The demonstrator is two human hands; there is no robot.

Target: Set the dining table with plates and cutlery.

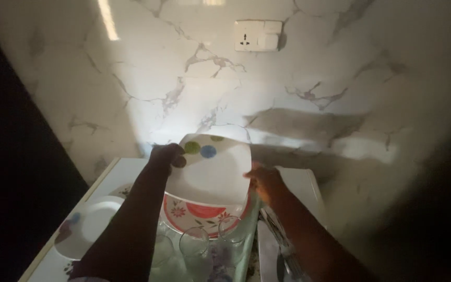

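i see no packages, labels, signs or screens anywhere around my fingers, neither beside them nor beyond them.
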